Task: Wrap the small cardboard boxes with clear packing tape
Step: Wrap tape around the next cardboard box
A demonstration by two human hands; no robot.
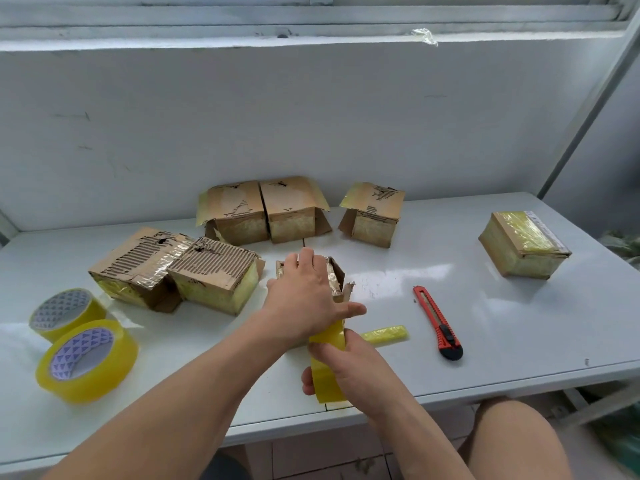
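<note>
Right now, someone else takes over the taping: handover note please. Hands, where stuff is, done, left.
Left hand: lies flat on top of the small box mid-table, pressing it down.
Right hand: grips a tape roll at the near table edge; a strip runs from it up to that box.
Spare rolls sit near left; red knife and a crumpled tape scrap lie to the right.
Done: wrapped box, far right.
Left: the box in hand, two torn boxes on the left, three boxes at the back with flaps loose.
</note>
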